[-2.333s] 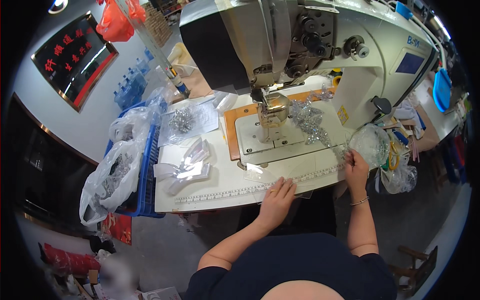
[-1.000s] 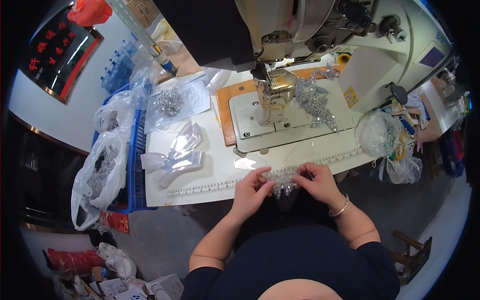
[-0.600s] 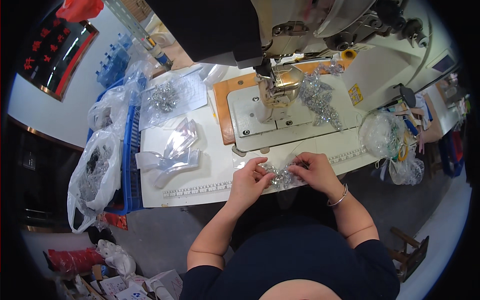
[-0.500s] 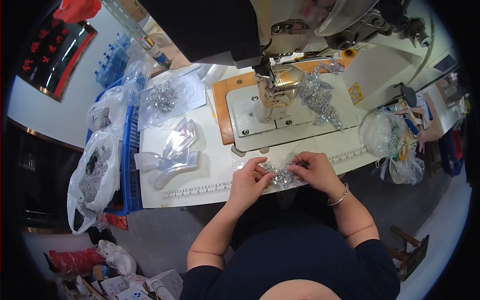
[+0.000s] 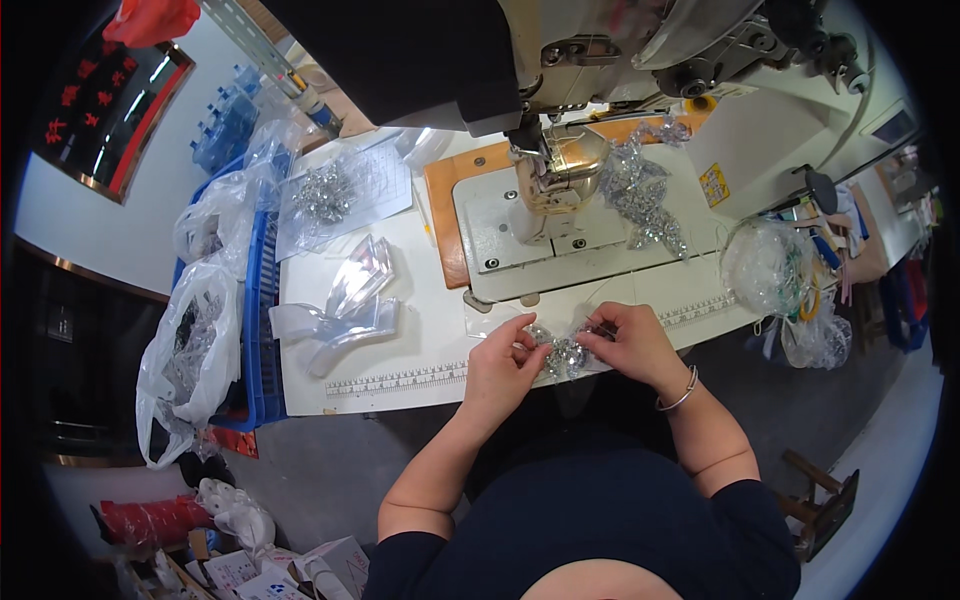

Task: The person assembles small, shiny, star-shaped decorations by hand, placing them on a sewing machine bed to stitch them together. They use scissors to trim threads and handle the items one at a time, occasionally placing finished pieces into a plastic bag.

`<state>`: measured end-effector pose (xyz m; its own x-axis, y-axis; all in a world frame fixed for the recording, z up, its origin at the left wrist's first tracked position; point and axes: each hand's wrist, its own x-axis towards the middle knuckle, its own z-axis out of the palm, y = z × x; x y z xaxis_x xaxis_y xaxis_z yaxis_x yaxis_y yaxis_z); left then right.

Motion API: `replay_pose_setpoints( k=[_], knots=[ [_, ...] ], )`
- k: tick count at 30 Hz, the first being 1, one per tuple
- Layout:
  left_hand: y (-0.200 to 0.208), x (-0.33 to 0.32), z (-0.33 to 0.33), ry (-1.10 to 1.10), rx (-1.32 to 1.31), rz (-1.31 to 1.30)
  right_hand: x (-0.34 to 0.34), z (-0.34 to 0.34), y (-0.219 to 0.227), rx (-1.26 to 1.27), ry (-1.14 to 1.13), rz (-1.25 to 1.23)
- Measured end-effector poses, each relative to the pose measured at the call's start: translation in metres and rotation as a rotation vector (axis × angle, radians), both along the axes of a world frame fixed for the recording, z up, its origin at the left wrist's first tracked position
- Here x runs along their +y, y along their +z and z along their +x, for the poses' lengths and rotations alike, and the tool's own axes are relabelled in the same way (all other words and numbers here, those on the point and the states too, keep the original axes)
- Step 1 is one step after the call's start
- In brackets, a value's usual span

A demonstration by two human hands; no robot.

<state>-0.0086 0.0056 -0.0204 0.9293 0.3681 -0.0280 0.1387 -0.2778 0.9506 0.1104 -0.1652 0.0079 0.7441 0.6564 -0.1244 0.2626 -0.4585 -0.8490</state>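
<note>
Looks like a workshop, with a pale wall (image 5: 75, 205) and a dark framed panel (image 5: 115, 110) at the far left, and a sewing machine (image 5: 600, 60) looming over a white table (image 5: 440, 340). Between both hands, at the table's near edge: a glittering silvery piece (image 5: 567, 357). Pinched at one end by the thumb and fingertips of the left hand (image 5: 497, 365), at the other by those of the right hand (image 5: 632, 345). Seems partway along: taken up in the fingers, yet clear of the needle post (image 5: 555, 190). Hard to tell any finished join on it, or the amount left. Untouched by either hand: a similar silvery cluster (image 5: 645, 200) beside the needle post, and a loose glittering pile (image 5: 325, 195) at the table's left. Nearer, clear plastic strips (image 5: 350, 310) and a measuring strip (image 5: 400, 379) along the front, partly hidden behind the hands. Farther left, a blue crate (image 5: 265, 340) with a white plastic bag (image 5: 190, 360); beyond, blue water bottles (image 5: 222, 130). To the right, a crumpled clear bag (image 5: 765, 265). Low down, a stool (image 5: 820, 505) at right, a red roll (image 5: 150, 520) and boxes (image 5: 335, 570) at left.
</note>
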Motion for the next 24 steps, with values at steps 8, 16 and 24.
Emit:
replay_pose_setpoints(
  k=[8,16,24],
  knots=[
    [0.008,-0.002,-0.006,0.015,-0.072,-0.12,-0.001,-0.003,0.011,0.109,-0.018,0.107],
    [0.021,-0.001,-0.008,-0.009,-0.094,-0.688,0.009,-0.023,0.042,-0.332,-0.103,0.405],
    [0.031,-0.005,-0.013,-0.038,-0.135,-0.755,0.002,-0.028,0.032,-0.603,0.206,0.289]
  ],
)
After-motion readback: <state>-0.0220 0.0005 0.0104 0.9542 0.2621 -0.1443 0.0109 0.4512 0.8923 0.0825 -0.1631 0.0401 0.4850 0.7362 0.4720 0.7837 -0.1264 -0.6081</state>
